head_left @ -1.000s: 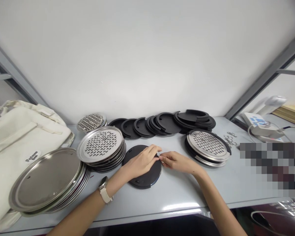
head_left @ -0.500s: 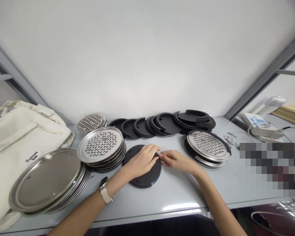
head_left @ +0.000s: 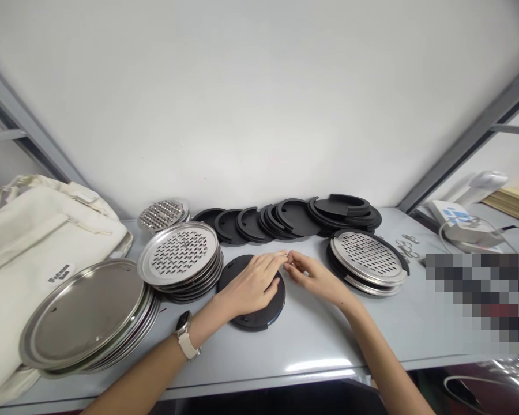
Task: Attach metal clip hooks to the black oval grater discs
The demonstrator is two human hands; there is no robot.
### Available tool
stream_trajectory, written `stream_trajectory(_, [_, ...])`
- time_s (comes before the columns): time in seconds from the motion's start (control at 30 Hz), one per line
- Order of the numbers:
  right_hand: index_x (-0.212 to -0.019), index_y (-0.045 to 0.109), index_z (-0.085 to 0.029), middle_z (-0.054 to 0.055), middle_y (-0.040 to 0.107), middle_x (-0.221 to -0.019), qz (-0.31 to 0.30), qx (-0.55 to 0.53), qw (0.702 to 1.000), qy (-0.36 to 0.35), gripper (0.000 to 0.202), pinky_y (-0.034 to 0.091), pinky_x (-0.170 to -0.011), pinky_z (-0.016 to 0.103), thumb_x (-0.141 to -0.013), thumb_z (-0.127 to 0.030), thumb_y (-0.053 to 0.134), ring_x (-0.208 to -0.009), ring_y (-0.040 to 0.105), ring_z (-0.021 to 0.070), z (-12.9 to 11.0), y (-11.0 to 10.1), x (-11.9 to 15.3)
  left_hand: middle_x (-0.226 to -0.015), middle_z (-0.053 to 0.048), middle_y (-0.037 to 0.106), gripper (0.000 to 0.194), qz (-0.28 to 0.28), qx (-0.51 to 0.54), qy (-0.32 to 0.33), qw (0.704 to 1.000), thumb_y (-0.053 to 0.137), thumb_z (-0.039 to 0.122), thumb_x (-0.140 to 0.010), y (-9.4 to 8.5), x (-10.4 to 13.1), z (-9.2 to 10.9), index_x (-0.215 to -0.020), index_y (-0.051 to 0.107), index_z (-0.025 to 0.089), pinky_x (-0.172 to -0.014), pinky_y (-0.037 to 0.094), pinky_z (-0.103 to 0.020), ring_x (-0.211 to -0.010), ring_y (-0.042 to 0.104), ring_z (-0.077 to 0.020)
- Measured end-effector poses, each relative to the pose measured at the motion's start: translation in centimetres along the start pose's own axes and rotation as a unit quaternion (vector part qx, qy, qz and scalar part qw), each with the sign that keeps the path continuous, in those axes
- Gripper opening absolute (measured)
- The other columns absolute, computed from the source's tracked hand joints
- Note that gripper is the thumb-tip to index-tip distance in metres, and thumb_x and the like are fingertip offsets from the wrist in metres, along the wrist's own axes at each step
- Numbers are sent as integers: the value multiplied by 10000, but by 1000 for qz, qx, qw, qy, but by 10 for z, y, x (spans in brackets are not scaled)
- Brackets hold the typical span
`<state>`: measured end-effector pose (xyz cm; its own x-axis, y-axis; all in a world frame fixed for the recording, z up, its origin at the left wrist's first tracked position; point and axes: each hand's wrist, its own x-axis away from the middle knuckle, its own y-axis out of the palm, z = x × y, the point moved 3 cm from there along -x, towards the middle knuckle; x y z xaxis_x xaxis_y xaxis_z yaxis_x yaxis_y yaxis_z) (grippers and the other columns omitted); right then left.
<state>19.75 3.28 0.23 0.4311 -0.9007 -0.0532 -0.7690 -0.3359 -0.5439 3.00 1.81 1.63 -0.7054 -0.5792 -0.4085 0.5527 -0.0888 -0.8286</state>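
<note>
On the table lies a round black plate with a raised rim. My left hand rests over it, fingers stretched toward its far right edge and thumb apart. Beside that edge, just off the plate, my right hand is closed in a pinch near my left fingertips. Whatever sits between the pinched fingers is too small and covered to make out. Small metal rings lie loose at the right, behind a perforated metal grater disc set in a black holder.
Stacked metal grater discs and larger metal trays stand at the left, beside a cream bag. Black rimmed plates line the wall. At the far right are a white device and a cable.
My left fingers have straightened and reach farther past the plate's edge. My right hand has shifted slightly away from the plate, still pinched. The view has shifted a little.
</note>
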Motion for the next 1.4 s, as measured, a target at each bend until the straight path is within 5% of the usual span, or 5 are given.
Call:
stream_trajectory(0.4, [-781, 520, -188, -43, 481, -652, -15, -6, 1000, -14, 181, 327, -571, 227, -901, -319, 487, -615, 421, 108, -6, 1, 0, -1144, -81, 532, 335, -4, -12, -9, 1000, 381, 22, -884, -1, 0, -3, -1144, 522, 181, -985, 415, -376, -1111, 489, -210])
stream_trajectory(0.9, [-797, 517, -197, -32, 503, -625, -11, 12, 1000, -1, 285, 369, -577, 243, -936, -422, 412, -592, 458, 120, -3, 0, 0, -959, -46, 557, 195, 14, -39, -53, 998, 350, 176, -990, 3, 1, -10, -1024, 543, 178, -870, 425, -362, -914, 532, -195])
stream_trajectory(1.2, [-913, 486, -212, -53, 497, -616, -6, 23, 999, 38, 149, 356, -554, 234, -906, -356, 448, -566, 449, 118, 17, 4, -1, -990, -57, 534, 224, 14, -54, -37, 998, 347, 91, -958, -1, 1, -5, -1049, 537, 167, -874, 429, -348, -930, 520, -198])
stream_trajectory(1.4, [-787, 495, -203, -40, 492, -602, -16, 49, 998, 34, 209, 353, -560, 243, -915, -346, 413, -566, 434, 120, 12, 3, -1, -1004, -57, 531, 244, 44, -51, -44, 997, 351, 55, -939, 0, 2, -7, -1060, 529, 170, -908, 428, -345, -976, 518, -195])
